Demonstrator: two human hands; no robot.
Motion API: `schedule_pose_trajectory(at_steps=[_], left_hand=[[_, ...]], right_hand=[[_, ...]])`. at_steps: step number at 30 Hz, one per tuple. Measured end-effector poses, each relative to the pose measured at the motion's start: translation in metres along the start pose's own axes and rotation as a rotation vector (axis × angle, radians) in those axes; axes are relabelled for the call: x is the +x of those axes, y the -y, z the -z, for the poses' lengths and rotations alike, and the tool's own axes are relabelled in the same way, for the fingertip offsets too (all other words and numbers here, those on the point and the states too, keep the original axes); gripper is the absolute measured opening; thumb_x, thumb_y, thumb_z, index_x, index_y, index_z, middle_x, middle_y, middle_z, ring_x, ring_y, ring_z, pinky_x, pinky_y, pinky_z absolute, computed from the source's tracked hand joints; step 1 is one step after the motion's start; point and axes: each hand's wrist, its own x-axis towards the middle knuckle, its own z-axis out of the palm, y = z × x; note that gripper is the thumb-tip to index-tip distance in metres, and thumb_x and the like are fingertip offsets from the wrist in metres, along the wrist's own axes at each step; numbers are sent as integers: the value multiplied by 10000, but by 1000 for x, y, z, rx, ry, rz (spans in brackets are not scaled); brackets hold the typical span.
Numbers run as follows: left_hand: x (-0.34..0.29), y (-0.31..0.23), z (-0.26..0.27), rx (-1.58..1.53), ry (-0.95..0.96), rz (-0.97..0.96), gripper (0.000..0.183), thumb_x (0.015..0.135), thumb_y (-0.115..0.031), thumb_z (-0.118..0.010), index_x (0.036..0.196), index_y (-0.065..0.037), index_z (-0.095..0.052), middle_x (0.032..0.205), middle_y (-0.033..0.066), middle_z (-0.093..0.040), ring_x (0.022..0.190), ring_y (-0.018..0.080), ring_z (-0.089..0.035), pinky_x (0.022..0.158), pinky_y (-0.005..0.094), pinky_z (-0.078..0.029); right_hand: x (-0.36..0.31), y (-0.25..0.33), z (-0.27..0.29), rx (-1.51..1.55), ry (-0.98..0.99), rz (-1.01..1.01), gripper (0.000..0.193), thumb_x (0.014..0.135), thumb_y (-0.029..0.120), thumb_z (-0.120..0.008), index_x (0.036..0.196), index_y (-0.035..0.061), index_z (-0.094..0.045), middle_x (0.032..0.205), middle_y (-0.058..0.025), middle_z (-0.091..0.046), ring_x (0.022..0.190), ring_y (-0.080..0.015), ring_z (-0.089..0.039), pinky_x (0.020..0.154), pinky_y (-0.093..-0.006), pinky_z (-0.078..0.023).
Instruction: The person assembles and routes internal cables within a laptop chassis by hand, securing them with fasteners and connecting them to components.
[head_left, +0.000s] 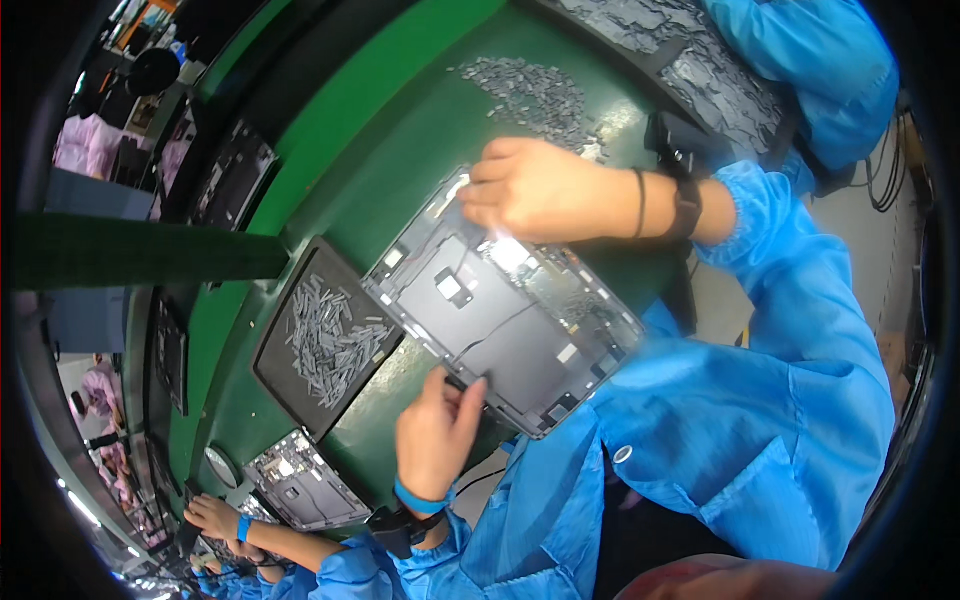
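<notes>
An open laptop housing (500,335), grey and with boards, cables and small white labels inside, lies tilted in front of me over the green bench. My left hand (437,435) is closed at its near-left edge, thumb and index finger pinching there beside a small dark spot. At the far edge, my right hand (530,190) reaches across with its fingers curled down onto the housing's corner. Whatever is under those right fingertips is hidden by the hand.
A black tray (268,350) of small grey strips sits left of the housing. More small dark pieces (535,98) lie heaped beyond my right hand. Another tray (690,75) holds grey sheet parts. At lower left, a co-worker's hand (212,518) is near a second laptop housing (310,485).
</notes>
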Motion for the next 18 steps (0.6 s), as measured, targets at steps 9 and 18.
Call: schedule_pose_trajectory(at_steps=[9,18], left_hand=[[31,35,43,173,-558,-42,143,889,-87,-606,993,-17,-673,848,117,-646,695,205,-612,599,300,-482],[37,52,50,199,-544,-122,96,846,-21,-618,926,7,-662,854,117,-626,719,235,-588,620,318,-467]], right_hand=[[-41,54,-3,69,-296,11,183,709,140,-621,858,36,-648,972,-76,-641,923,-225,-606,769,-350,-496],[-94,-3,34,193,-133,-637,91,775,99,-684,852,52,-668,799,-73,-630,787,-279,-587,695,-371,-494]])
